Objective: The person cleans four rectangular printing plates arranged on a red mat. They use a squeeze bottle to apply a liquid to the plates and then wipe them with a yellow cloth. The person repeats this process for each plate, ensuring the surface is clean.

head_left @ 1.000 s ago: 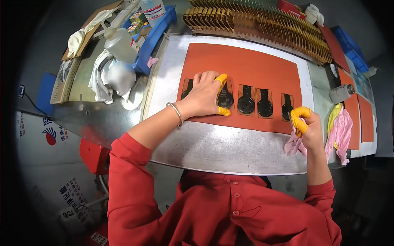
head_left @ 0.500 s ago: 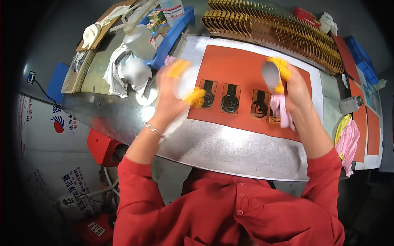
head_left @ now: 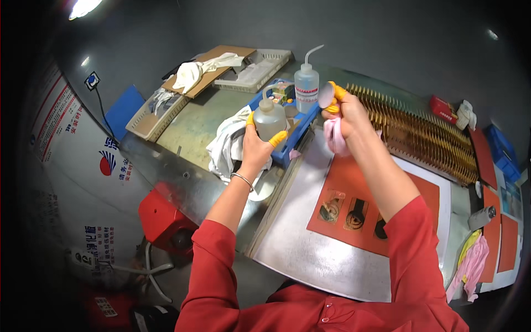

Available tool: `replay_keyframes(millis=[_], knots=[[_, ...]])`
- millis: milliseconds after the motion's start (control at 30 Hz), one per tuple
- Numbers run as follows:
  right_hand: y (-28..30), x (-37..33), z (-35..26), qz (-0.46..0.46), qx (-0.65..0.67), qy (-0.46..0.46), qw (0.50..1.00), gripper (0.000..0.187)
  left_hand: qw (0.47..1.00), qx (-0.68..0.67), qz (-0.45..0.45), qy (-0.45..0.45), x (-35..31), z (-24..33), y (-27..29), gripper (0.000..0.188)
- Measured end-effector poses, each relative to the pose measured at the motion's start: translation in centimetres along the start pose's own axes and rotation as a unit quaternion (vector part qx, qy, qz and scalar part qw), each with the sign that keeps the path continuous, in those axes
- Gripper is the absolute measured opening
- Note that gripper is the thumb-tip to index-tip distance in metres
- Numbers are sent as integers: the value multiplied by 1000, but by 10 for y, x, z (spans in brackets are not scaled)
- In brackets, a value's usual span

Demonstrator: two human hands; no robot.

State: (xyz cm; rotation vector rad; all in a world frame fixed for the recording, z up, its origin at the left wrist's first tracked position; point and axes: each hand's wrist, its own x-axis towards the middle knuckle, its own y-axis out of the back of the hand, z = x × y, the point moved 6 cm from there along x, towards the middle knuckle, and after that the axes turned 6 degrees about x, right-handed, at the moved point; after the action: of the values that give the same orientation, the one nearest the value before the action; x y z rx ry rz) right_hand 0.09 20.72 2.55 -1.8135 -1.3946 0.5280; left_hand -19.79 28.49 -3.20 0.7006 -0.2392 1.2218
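My left hand (head_left: 259, 145), with yellow finger covers, spreads its thumb and finger around the near side of a translucent plastic bottle (head_left: 271, 117). Whether it touches the bottle I cannot tell. Raised over the far edge of the white board, my right hand (head_left: 347, 113) is closed on a round, flat-faced grey piece (head_left: 326, 95) and a pink cloth (head_left: 335, 137). Below it lies an orange mat (head_left: 343, 182) bearing several small rectangular pieces with dark round shapes, such as this one (head_left: 355, 214); my right forearm hides part of the mat.
A blue tray (head_left: 298, 135) holds small boxes and a wash bottle (head_left: 307, 88). White cloths (head_left: 225, 145) lie beside it. Behind the mat stands a long golden slotted rack (head_left: 420, 130). At the right are a grey bottle (head_left: 481, 218) and pink and yellow cloths (head_left: 473, 260).
The view has swung left. My left hand has moved from the mat to the translucent bottle. My right hand, still holding the grey piece and pink cloth, has moved away from the small pieces toward the tray.
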Motion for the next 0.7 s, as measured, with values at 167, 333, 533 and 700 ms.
replay_keyframes(millis=[167,333,533,700], knots=[[-18,19,28,31,-17,-17,999,19,998,47,36,33,6,-11,-1,71],[-22,35,40,-5,15,-38,999,17,998,34,28,35,9,-12,-5,68],[-28,37,44,8,19,-41,999,16,999,15,43,24,8,-22,-3,65],[-28,37,40,14,-1,-38,999,20,998,6,49,28,8,-16,-5,62]])
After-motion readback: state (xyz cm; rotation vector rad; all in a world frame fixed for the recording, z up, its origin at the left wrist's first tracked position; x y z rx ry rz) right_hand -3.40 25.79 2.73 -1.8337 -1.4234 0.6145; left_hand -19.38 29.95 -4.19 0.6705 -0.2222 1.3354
